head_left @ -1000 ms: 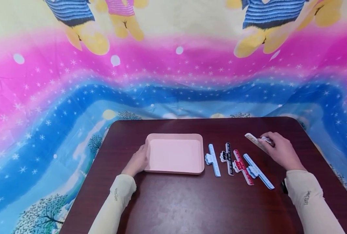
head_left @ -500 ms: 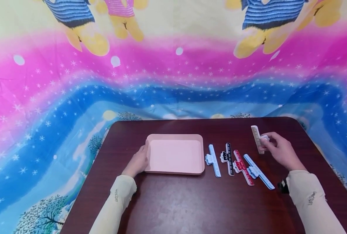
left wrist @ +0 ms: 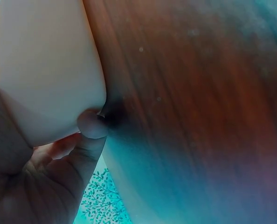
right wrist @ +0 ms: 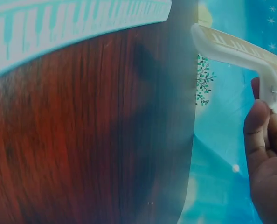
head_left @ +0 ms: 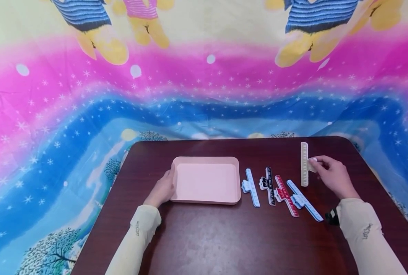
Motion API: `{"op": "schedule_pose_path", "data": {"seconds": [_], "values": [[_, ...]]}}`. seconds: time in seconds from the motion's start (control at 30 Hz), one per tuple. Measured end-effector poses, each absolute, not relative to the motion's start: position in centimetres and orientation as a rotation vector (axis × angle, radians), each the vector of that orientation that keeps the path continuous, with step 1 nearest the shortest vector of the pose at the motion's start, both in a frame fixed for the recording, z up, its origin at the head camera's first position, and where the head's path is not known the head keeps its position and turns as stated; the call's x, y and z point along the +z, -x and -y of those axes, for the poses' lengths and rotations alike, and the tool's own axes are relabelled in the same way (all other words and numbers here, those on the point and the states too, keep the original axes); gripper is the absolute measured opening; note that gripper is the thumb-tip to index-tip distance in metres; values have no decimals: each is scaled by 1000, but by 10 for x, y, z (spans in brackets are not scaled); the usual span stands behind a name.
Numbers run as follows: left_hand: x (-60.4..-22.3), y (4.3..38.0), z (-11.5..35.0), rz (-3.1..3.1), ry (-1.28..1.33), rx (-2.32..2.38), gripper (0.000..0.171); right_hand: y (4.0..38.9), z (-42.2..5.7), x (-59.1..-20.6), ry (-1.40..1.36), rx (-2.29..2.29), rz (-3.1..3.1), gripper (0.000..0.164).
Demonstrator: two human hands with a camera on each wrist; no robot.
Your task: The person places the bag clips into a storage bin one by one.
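Patterned backdrop (head_left: 204, 84) in pink and blue, with snowflakes and cartoon figures, rises behind a dark wood tabletop (head_left: 204, 240). At the tabletop's far right, a cream clip (head_left: 304, 164) printed with piano keys appears raised off the wood. The person's right hand (head_left: 334, 175) pinches it by the small handle, fingers narrow around it. Because the long strip juts out unsupported to one side, it could twist or slip if that pinch loosens; squeezing too hard might spread the clip.

Nearest on the left lies a slanted blue clip (head_left: 305, 200), then a red clip (head_left: 287, 196), a black clip (head_left: 270, 187) and a pale blue clip (head_left: 252, 188). Red and slanted blue lie close together, so a low sweep could knock both askew.

Just beyond the pale blue clip sits a pink tray (head_left: 204, 183). Its left edge is gripped by the left hand (head_left: 161, 188); an uneven push there could slide the tray against that clip.
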State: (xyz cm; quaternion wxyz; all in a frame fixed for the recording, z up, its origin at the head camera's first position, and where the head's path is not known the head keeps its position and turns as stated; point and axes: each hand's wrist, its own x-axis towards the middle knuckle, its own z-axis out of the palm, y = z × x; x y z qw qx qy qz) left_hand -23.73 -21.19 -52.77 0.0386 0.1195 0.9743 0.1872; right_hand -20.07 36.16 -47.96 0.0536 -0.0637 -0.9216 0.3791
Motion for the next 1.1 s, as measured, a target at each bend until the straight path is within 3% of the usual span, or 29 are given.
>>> {"op": "schedule_pose_path", "data": {"seconds": [0.6, 1.1], "values": [[-528, 239, 212, -2956, -356, 604, 77, 214, -344, -486, 191, 1331, 2753, 61], [-528, 239, 211, -2945, -342, 594, 76, 232, -289, -477, 78, 1453, 2824, 57]]}}
